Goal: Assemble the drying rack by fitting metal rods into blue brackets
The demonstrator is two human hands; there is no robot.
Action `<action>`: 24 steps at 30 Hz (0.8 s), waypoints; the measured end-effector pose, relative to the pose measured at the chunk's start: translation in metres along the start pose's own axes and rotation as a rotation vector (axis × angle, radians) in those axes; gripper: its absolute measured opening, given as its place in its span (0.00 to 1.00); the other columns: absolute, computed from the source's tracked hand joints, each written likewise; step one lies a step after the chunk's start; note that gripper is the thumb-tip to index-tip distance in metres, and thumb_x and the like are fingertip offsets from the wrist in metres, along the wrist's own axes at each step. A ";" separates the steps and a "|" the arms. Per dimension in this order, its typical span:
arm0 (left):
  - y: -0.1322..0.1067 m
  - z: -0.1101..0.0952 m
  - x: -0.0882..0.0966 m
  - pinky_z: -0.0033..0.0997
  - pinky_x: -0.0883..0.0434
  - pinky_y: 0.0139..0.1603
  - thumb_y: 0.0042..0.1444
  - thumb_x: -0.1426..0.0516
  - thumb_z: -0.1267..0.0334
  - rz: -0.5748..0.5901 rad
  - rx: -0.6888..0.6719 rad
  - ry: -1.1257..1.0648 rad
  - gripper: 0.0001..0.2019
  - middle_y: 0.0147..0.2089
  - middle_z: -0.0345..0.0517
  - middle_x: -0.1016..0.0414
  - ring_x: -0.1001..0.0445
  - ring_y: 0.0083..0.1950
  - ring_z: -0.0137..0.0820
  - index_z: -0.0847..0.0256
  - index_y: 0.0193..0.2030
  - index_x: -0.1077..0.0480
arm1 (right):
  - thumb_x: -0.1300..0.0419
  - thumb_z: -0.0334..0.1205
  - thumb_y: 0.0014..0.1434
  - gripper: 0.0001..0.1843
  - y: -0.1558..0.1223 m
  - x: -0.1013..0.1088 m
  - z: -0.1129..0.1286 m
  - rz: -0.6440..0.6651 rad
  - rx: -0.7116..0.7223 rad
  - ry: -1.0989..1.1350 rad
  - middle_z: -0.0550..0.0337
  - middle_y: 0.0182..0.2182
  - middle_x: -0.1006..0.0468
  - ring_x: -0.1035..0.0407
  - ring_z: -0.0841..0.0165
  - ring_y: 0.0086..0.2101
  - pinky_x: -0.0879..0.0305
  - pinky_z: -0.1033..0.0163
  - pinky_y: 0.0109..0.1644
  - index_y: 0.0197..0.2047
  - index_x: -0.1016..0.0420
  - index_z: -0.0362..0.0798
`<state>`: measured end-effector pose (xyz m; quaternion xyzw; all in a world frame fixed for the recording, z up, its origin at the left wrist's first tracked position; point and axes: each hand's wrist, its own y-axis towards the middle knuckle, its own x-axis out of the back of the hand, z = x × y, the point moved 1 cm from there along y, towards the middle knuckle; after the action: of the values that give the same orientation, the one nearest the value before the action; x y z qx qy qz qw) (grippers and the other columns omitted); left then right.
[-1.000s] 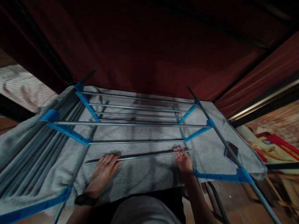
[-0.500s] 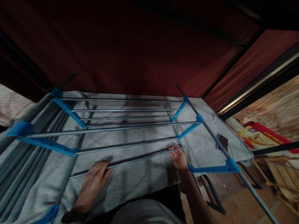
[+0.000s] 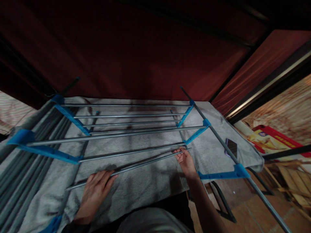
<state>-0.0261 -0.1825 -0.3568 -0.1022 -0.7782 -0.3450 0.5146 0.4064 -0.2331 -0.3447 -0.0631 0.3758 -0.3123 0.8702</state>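
A loose grey metal tube lies slantwise across the front of a half-built rack, its right end higher in view. My left hand is closed over the tube near its left end, palm down. Near the other end, my right hand pinches it between thumb and fingers. Just beyond is the rack: metal crossbars run between blue plastic brackets on the left and right side poles. The nearest blue bracket on the right has no crossbar in it.
A bundle of grey tubes lies along the left. Under everything is a grey fleece cover. A phone rests at the right, beside the long side pole. Dark red fabric hangs behind; a red and yellow box is off right.
The tube's right end has shifted up and away with my right hand, towards the crossbar. Its left end has slid slightly left and nearer, my left hand staying on it.
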 end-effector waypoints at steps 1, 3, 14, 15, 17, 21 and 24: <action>0.002 -0.001 0.002 0.41 0.33 0.47 0.72 0.51 0.54 0.005 -0.001 -0.003 0.16 0.43 0.45 0.16 0.21 0.45 0.40 0.54 0.48 0.23 | 0.30 0.38 0.49 0.08 0.001 -0.004 0.002 0.010 0.003 0.003 0.66 0.28 0.20 0.23 0.68 0.33 0.25 0.61 0.45 0.34 0.23 0.53; 0.004 -0.002 0.005 0.40 0.33 0.47 0.71 0.50 0.54 0.008 0.007 -0.007 0.15 0.43 0.45 0.17 0.21 0.45 0.39 0.55 0.48 0.23 | 0.30 0.38 0.50 0.08 0.003 -0.011 0.006 0.032 0.006 0.002 0.65 0.28 0.19 0.23 0.67 0.33 0.25 0.61 0.45 0.34 0.23 0.52; 0.014 -0.005 0.015 0.41 0.32 0.46 0.71 0.51 0.55 -0.032 -0.001 0.022 0.15 0.44 0.47 0.17 0.21 0.45 0.41 0.53 0.48 0.24 | 0.32 0.35 0.53 0.05 0.017 -0.041 0.018 0.067 0.036 -0.007 0.64 0.27 0.20 0.25 0.68 0.30 0.27 0.62 0.42 0.34 0.24 0.50; 0.014 -0.005 0.015 0.41 0.32 0.46 0.71 0.50 0.55 -0.043 0.001 0.029 0.14 0.44 0.47 0.17 0.21 0.45 0.41 0.53 0.48 0.24 | 0.32 0.35 0.53 0.05 0.019 -0.042 0.019 0.072 0.033 -0.008 0.64 0.26 0.20 0.25 0.69 0.30 0.27 0.62 0.42 0.34 0.24 0.50; 0.014 -0.004 0.014 0.41 0.33 0.46 0.71 0.50 0.56 -0.046 -0.011 0.054 0.14 0.44 0.47 0.17 0.21 0.45 0.41 0.53 0.48 0.23 | 0.32 0.35 0.53 0.05 0.021 -0.043 0.020 0.085 0.024 -0.014 0.65 0.26 0.20 0.25 0.69 0.30 0.27 0.63 0.41 0.33 0.24 0.50; 0.014 -0.002 0.013 0.41 0.33 0.46 0.71 0.53 0.61 -0.022 -0.091 0.116 0.17 0.46 0.47 0.17 0.22 0.48 0.42 0.50 0.49 0.22 | 0.33 0.35 0.52 0.05 0.026 -0.043 0.021 0.095 0.027 -0.018 0.65 0.26 0.20 0.24 0.68 0.31 0.26 0.62 0.41 0.34 0.24 0.50; 0.018 -0.003 0.013 0.41 0.33 0.47 0.72 0.54 0.58 -0.030 -0.069 0.107 0.18 0.46 0.48 0.17 0.22 0.47 0.42 0.52 0.49 0.22 | 0.32 0.35 0.52 0.06 0.027 -0.041 0.021 0.087 0.025 -0.016 0.65 0.26 0.20 0.24 0.69 0.30 0.27 0.63 0.41 0.34 0.24 0.50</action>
<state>-0.0202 -0.1735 -0.3365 -0.0895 -0.7388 -0.3842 0.5465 0.4127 -0.1895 -0.3142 -0.0386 0.3674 -0.2783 0.8866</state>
